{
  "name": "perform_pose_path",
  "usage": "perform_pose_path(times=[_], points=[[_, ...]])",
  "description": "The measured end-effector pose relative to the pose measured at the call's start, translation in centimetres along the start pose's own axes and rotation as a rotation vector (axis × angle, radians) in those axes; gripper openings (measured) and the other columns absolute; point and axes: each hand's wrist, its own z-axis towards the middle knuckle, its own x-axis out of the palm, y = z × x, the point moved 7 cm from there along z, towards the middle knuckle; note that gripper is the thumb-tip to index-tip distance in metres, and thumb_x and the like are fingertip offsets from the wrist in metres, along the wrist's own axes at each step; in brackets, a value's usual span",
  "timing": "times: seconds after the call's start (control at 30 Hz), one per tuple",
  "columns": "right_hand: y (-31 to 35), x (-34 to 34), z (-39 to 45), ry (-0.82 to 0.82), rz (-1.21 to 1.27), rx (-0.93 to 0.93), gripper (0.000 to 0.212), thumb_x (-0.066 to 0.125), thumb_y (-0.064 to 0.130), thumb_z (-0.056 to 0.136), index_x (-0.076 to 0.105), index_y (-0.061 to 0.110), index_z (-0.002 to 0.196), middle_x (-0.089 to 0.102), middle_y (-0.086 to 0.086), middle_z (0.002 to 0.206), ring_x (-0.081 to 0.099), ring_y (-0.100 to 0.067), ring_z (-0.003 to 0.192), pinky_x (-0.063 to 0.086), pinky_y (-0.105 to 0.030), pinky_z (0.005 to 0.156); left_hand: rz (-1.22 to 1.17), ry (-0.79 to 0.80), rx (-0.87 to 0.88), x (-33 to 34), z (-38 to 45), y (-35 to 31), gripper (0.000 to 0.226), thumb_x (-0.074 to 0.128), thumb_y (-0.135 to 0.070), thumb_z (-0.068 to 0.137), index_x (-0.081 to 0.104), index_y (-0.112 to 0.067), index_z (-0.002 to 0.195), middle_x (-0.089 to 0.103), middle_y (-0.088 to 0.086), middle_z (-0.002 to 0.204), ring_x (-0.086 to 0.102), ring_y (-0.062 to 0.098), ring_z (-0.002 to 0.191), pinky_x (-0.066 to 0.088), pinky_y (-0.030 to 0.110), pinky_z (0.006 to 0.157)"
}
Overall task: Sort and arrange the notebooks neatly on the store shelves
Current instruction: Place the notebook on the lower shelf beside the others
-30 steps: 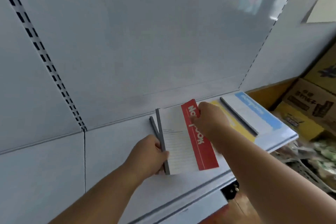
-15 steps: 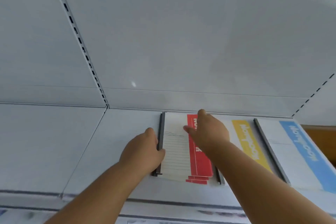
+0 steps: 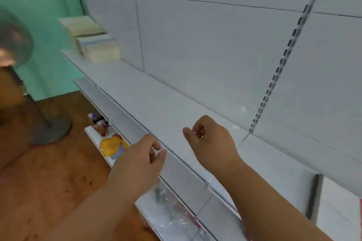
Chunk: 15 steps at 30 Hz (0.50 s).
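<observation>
My left hand (image 3: pixel 137 164) hovers over the front edge of the white shelf (image 3: pixel 156 107), fingers loosely curled and holding nothing. My right hand (image 3: pixel 211 143) hangs above the shelf surface, fingers loosely curled, also holding nothing. The red-banded notebook stack (image 3: pixel 340 205) lies at the far right edge of the view, its grey spine toward me and mostly cut off. Two stacks of pale notebooks (image 3: pixel 94 43) stand far down the shelf to the left, blurred.
A slotted upright (image 3: pixel 278 64) runs up the shelf's back panel. A lower shelf (image 3: pixel 168 213) holds packaged goods and a yellow item (image 3: pixel 110 146). A standing fan (image 3: pixel 15 49) is on the wooden floor at left, before a green wall.
Both hands have let go of the red notebook stack and lifted off it. The view has swung left, so the stack now sits at the far right edge.
</observation>
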Motion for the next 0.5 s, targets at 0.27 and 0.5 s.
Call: perform_pose_path(times=[0.27, 0.5], points=[[18.1, 16.4, 9.2, 0.101, 0.127, -0.192, 0.025, 0.063, 0.040, 0.095, 0.056, 0.018, 0.085, 0.058, 0.004, 0.073, 0.051, -0.006, 0.062, 0.036, -0.013, 0.054, 0.302, -0.199, -0.101, -17.8, 5.0, 16.6, 0.016, 0.049, -0.044, 0.096, 0.040, -0.035, 0.087, 0.057, -0.007, 0.067, 0.054, 0.007, 0.061, 0.044, 0.026, 0.054], [23.5, 23.1, 18.2, 0.101, 0.182, -0.147, 0.031, 0.060, 0.048, 0.094, 0.053, 0.021, 0.079, 0.059, 0.004, 0.070, 0.061, -0.014, 0.068, 0.038, -0.024, 0.057, 0.324, -0.255, -0.059, -24.3, 14.2, 24.3, 0.014, 0.048, -0.046, 0.096, 0.046, -0.033, 0.091, 0.056, -0.005, 0.066, 0.056, 0.006, 0.062, 0.052, 0.031, 0.060]])
